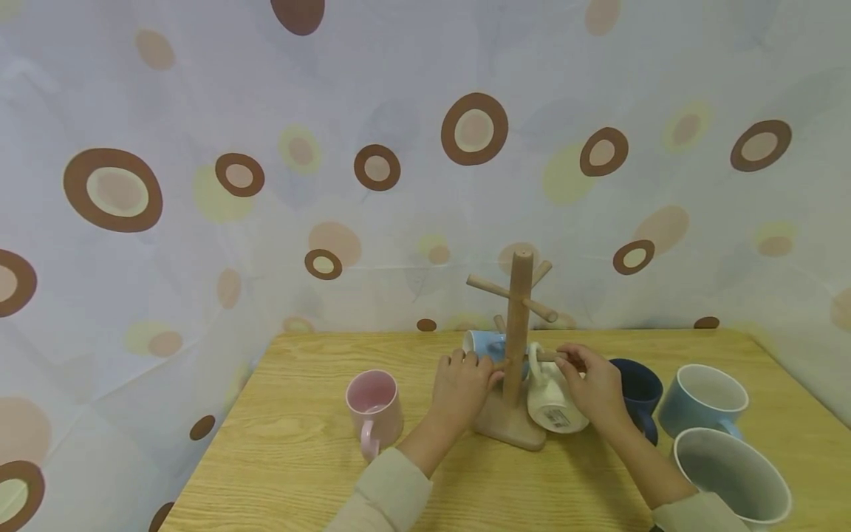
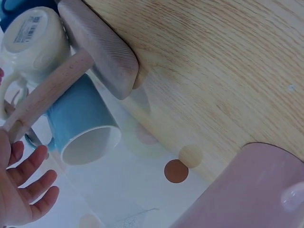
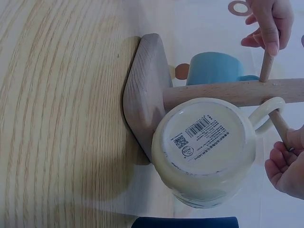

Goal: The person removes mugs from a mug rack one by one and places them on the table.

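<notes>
A wooden mug rack point(image 1: 517, 325) stands on the table with pegs sticking out of its post. My left hand point(image 1: 461, 388) holds a lower left peg near its end; in the right wrist view, that hand's fingers point(image 3: 270, 33) meet at the peg. My right hand point(image 1: 594, 388) pinches the tip of the lower right peg. From this peg a cream mug point(image 3: 204, 142) hangs by its handle, its labelled base facing outward. Behind the post a light blue mug point(image 2: 83, 114) lies sideways, hanging at a rear peg, its mouth to the left in the head view.
A pink mug point(image 1: 374, 406) stands upright to the left of the rack. At the right are a dark blue mug point(image 1: 638, 388), a two-tone blue mug point(image 1: 703, 403) and, nearest me, a large pale mug point(image 1: 728, 473). A patterned cloth point(image 1: 412, 222) hangs behind the table point(image 1: 266, 451).
</notes>
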Tool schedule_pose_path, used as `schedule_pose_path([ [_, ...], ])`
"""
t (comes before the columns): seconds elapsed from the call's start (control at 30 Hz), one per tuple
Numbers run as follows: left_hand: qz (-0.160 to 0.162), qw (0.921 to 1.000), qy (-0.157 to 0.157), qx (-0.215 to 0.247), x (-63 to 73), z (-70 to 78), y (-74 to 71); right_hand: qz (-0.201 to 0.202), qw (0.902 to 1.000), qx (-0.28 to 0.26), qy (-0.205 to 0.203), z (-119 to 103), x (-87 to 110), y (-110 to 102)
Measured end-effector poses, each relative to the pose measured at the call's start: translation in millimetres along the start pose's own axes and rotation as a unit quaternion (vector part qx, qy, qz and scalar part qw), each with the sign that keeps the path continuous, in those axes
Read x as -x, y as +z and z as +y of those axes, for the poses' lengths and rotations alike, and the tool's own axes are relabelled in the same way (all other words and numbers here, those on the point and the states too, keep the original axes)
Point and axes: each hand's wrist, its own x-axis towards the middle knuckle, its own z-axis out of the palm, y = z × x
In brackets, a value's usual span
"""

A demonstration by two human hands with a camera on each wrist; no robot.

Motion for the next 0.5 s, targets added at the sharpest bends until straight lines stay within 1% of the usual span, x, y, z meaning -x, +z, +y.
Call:
schedule_pose_path([
  [0.13, -0.003, 0.9999, 0.007, -0.011, -0.2, 0.3, -1.6, 0.003, 1.0000, 0.000, -0.004, -1.1, 0.5, -0.2],
  [0.3, 0.022, 0.9996, 0.007, -0.016, -0.3, 0.2, -0.5, 0.010, 0.9999, 0.008, -0.006, 0.4, 0.7, 1.7],
  [0.5, 0.046, 0.9989, 0.003, -0.007, 0.3, 0.3, 3.2, 0.016, 0.9997, 0.010, -0.013, 2.1, 1.4, 3.5],
])
